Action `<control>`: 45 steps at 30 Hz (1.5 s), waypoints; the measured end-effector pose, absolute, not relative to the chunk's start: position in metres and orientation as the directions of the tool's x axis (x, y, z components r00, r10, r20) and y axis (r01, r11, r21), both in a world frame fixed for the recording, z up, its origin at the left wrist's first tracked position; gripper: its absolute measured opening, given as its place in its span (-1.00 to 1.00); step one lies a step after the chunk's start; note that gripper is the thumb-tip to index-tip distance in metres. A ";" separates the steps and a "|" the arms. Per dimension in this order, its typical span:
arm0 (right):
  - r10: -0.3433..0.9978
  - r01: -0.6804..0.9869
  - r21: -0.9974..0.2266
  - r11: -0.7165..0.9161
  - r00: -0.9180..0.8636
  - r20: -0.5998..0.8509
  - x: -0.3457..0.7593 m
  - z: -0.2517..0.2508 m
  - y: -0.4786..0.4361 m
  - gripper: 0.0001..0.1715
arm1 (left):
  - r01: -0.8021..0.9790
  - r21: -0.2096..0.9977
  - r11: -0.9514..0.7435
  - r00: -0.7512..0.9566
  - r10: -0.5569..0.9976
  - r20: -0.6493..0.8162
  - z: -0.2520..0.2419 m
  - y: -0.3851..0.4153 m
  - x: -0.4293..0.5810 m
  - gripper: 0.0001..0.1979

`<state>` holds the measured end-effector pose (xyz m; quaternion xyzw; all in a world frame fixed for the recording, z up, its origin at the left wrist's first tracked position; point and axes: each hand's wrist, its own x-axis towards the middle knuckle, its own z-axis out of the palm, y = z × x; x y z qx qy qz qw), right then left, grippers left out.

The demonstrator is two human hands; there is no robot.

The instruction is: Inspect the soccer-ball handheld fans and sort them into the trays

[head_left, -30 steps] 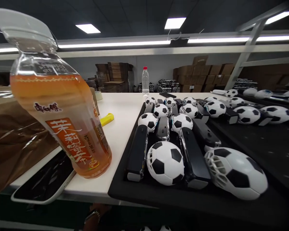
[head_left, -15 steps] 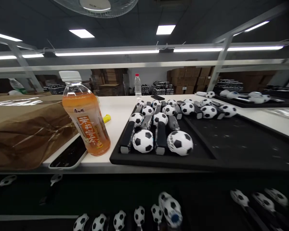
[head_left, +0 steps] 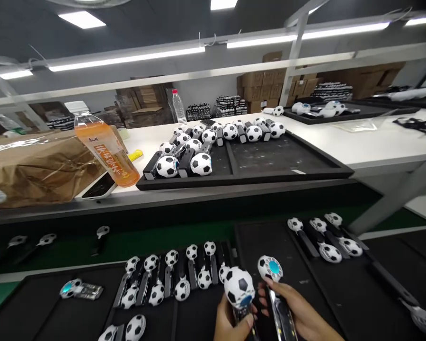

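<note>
My left hand, low in the middle, is closed around the handle of a stick with a soccer-ball head; a blue patch shows low on the ball. Just right of it, my right hand grips a second soccer-ball stick. That one has a teal disc facing me and a dark, shiny handle pointing down. The two ball heads are close together but apart. Beneath and left of my hands, a black tray carries rows of similar sticks. Another stick with a teal disc lies alone farther left.
Above is a white shelf bearing a black tray of soccer-ball sticks. An orange drink bottle, a phone and a brown wrapped package stand at its left. More sticks lie lower right, near a slanted metal post.
The view has tilted down and turned right, so the lower trays show more fully. Both my hands, hidden before, are now visible, each holding a soccer-ball stick.
</note>
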<state>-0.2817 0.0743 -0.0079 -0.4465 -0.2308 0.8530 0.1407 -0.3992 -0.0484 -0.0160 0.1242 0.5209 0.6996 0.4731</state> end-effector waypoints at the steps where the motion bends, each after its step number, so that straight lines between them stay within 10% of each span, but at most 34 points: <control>1: 0.433 -0.057 -0.501 -0.864 -0.594 -0.678 -0.276 0.001 0.073 -0.58 | -0.532 0.847 -0.025 -0.550 0.771 -0.322 -0.012 -0.049 -0.395 -0.34; 13: 0.550 -0.135 -0.639 -0.757 -0.659 -0.512 -0.224 0.023 0.049 -0.46 | -0.756 0.641 0.130 -0.314 0.788 -0.530 0.000 -0.038 -0.309 -0.39; 20: 0.339 -0.259 -0.223 -0.940 -0.792 -0.508 -0.197 0.029 0.062 -0.47 | -0.857 0.510 0.076 -0.239 0.817 -0.524 0.010 -0.039 -0.314 -0.43; 32: 0.408 -0.428 -0.028 -0.903 -0.836 -0.367 -0.180 -0.012 0.060 -0.56 | -0.926 0.372 -0.064 -0.251 0.841 -0.480 -0.005 -0.060 -0.308 -0.57; 45: 0.420 -0.119 -0.508 -0.853 -0.735 -0.533 -0.169 0.007 0.055 -0.77 | -0.810 0.573 0.121 -0.218 0.846 -0.486 0.011 -0.055 -0.309 -0.72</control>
